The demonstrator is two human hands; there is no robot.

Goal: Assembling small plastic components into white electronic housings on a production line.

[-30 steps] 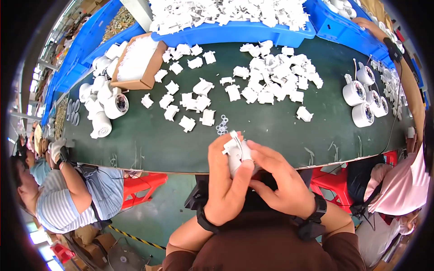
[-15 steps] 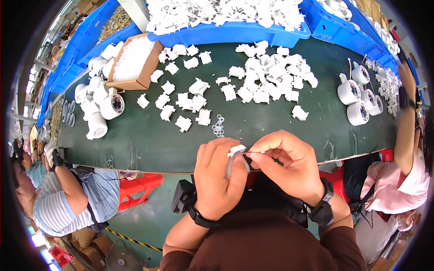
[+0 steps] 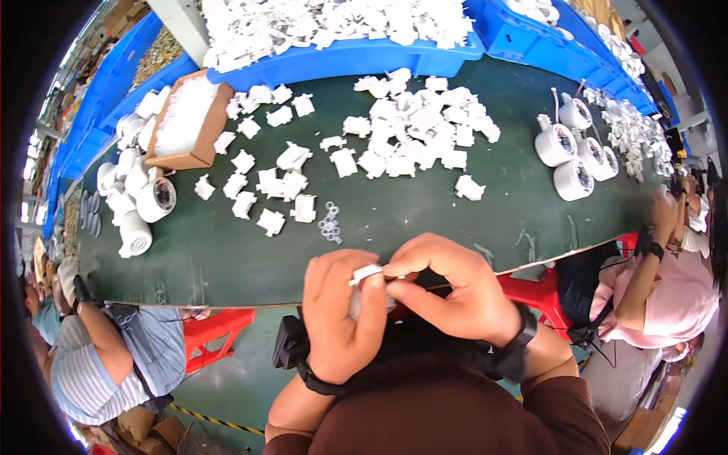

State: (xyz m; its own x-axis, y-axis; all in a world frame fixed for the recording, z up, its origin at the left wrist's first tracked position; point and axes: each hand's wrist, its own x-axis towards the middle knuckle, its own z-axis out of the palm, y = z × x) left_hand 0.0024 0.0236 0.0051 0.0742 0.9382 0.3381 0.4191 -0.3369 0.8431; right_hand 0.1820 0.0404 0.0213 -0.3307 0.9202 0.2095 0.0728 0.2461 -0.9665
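Left grip [image 3: 337, 315], the person's bare left hand, is curled round a small white plastic part [image 3: 367, 273], its pale end showing above the thumb and fingers. From where I stand, the part is just off the near edge of the dark green desk [image 3: 250, 265]. Beside it, the right grip [image 3: 462, 292] holds thumb and forefinger close together at the part's right end; a tiny pale bit shows between them, but I cannot tell whether it is pinched.

Beyond the hands lies a cluster of small translucent grey rings [image 3: 329, 225]. Farther back sits a heap of white plastic brackets [image 3: 417, 136], with looser ones [image 3: 294, 157] scattered to its left. A blue plastic bin [image 3: 349, 62] full of white pieces stands behind them, an open brown cardboard box [image 3: 214, 136] to its left. White round housings with dark faces [image 3: 556, 145] stand at the right. A co-worker in pink [image 3: 658, 303] sits on that side, another in a striped top [image 3: 95, 371] on the left.
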